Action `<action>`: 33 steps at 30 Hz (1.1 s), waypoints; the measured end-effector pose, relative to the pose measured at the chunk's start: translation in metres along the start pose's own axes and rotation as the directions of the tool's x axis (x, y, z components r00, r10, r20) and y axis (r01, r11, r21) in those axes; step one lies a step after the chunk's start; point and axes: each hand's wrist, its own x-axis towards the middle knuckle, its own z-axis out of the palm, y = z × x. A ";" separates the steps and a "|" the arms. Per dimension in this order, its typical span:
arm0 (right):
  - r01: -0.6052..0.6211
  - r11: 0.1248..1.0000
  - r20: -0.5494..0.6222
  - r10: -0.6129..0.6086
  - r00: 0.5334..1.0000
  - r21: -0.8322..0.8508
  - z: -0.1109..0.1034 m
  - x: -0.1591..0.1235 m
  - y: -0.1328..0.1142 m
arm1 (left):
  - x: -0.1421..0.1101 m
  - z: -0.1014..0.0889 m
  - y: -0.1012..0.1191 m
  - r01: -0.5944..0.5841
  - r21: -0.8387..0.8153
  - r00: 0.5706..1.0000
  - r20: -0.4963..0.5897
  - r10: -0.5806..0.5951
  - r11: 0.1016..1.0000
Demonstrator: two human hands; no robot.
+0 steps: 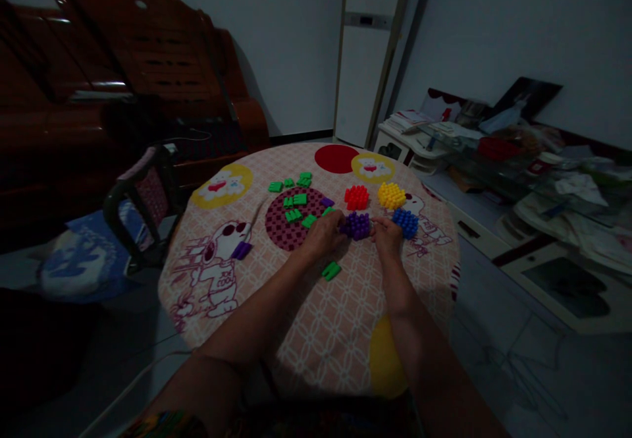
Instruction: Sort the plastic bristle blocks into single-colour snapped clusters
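A cluster of purple studded building blocks (359,226) lies on the round table between my two hands. At its left edge, my left hand (326,235) is closed with its fingertips on a purple block (343,228). My right hand (388,235) is pinched shut close to the cluster's right edge; what its fingers hold, if anything, is hidden. Similar clusters sit just beyond: red blocks (356,197), yellow blocks (392,195) and blue blocks (405,224), the blue ones right beside my right hand. Loose green blocks (293,215) are scattered to the left, with a single green block (331,270) nearer me.
A patterned cloth (291,313) covers the table. Loose purple blocks (241,249) lie at the left and near the green ones. A folding chair (148,194) stands left, a wooden sofa (162,69) behind it. A cluttered low cabinet (474,227) runs along the right.
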 end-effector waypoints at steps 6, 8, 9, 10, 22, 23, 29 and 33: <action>0.018 1.000 0.014 -0.017 1.000 -0.024 -0.001 0.001 0.004 | 0.003 0.004 0.008 0.184 0.096 0.982 0.016 -0.186 0.978; 0.004 1.000 0.010 -0.004 1.000 -0.027 -0.001 0.001 0.003 | 0.004 0.004 0.010 0.181 0.114 0.983 0.017 -0.184 0.977; -0.006 1.000 0.006 0.006 1.000 -0.025 -0.001 0.001 0.002 | 0.004 0.004 0.011 0.181 0.120 0.983 0.019 -0.184 0.976; -0.015 1.000 0.002 0.015 1.000 -0.020 0.000 0.000 0.000 | 0.005 0.003 0.011 0.180 0.125 0.983 0.023 -0.185 0.976; -0.047 0.998 -0.008 0.047 0.999 0.039 -0.001 -0.003 -0.007 | 0.007 0.012 -0.005 0.099 -0.052 0.995 -0.002 -0.099 0.994; -0.044 0.998 -0.005 0.045 0.999 0.037 -0.001 -0.003 -0.007 | 0.007 0.013 -0.006 0.099 -0.065 0.995 -0.012 -0.100 0.993; -0.060 0.998 -0.010 0.060 0.998 0.021 -0.002 -0.005 -0.011 | 0.000 -0.011 -0.022 0.154 -0.086 0.984 -0.079 -0.161 0.984; -0.068 0.997 -0.010 0.068 0.998 0.026 -0.003 -0.007 -0.015 | -0.018 -0.060 -0.051 0.306 0.077 0.946 -0.137 -0.294 0.949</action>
